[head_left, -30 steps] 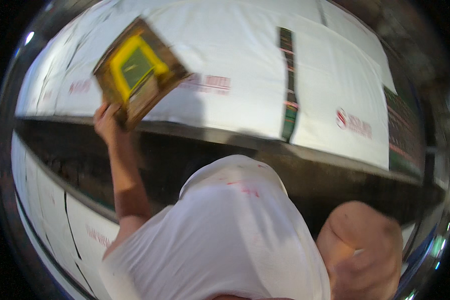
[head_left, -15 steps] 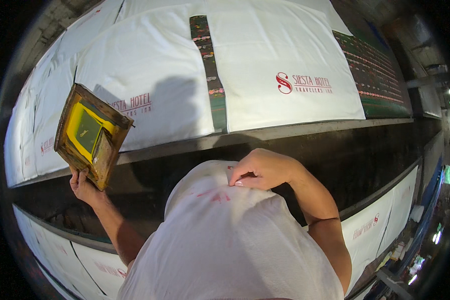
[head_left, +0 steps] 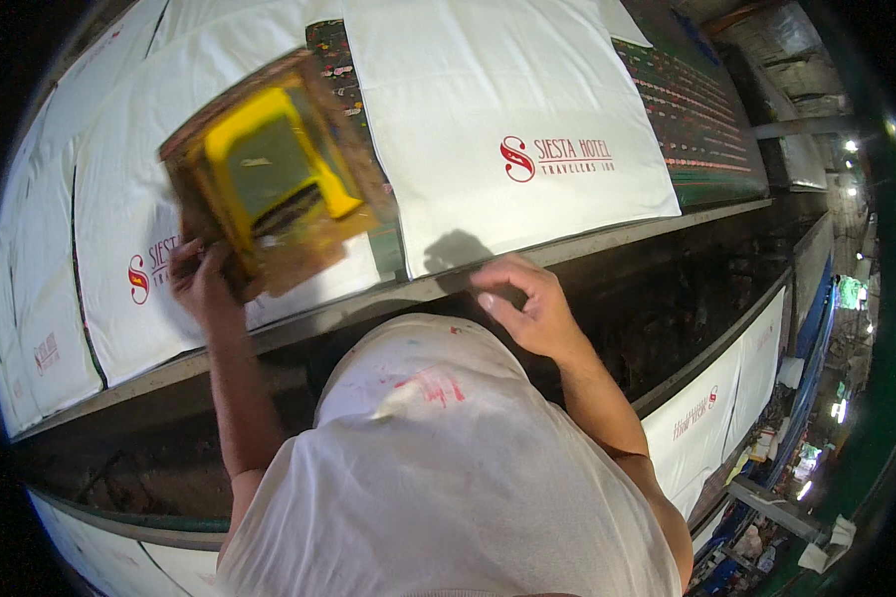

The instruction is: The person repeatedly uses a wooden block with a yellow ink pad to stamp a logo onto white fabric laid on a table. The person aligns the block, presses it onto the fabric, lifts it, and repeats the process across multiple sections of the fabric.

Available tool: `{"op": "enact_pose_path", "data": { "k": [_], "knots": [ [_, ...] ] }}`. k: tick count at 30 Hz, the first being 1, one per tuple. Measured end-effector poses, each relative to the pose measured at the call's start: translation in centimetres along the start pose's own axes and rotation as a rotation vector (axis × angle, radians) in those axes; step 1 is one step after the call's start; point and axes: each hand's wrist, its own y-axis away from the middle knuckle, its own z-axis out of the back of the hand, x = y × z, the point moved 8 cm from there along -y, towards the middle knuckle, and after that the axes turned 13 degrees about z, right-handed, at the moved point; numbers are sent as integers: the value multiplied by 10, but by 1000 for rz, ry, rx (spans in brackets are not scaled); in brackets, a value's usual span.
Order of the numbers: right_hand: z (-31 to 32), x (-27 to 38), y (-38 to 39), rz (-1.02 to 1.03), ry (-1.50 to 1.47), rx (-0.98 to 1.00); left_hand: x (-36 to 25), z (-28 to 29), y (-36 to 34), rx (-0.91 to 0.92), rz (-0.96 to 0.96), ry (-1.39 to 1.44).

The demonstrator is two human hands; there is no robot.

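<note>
My left hand (head_left: pixel 207 279) grips a wooden-framed printing screen (head_left: pixel 343 129), yellow inside with a grey-green mesh panel, held tilted over white cloths (head_left: pixel 478 80) with red printed logos. The screen is slightly blurred and hides part of the cloths behind it. My right hand (head_left: pixel 527 308) holds nothing, its fingers loosely curved and apart, near the front edge (head_left: pixel 617 230) of the long table under the cloths. The table's green, spotted surface (head_left: pixel 696 129) shows between and beside the cloths. My white shirt has red smudges on its front.
A dark gap (head_left: pixel 667 298) runs along the table between my body and the edge. Another row of printed white cloths (head_left: pixel 696 418) lies behind me on a second long bench. A grey metal beam (head_left: pixel 771 502), clutter and lights sit at the far right.
Since half a second ago, my left hand has lifted the screen up and right. My right hand has left my shirt front, moving toward the table edge and opening from a pinch.
</note>
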Motion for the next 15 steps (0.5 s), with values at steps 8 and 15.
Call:
{"op": "enact_pose_path", "data": {
  "k": [8, 15],
  "knots": [
    [46, -83, -15, 28, -163, -147, 51, -174, 85, 335, -17, 68],
    [143, -149, 13, -62, -201, -191, 107, -286, 151, 364, -59, 33]
  ]
}}
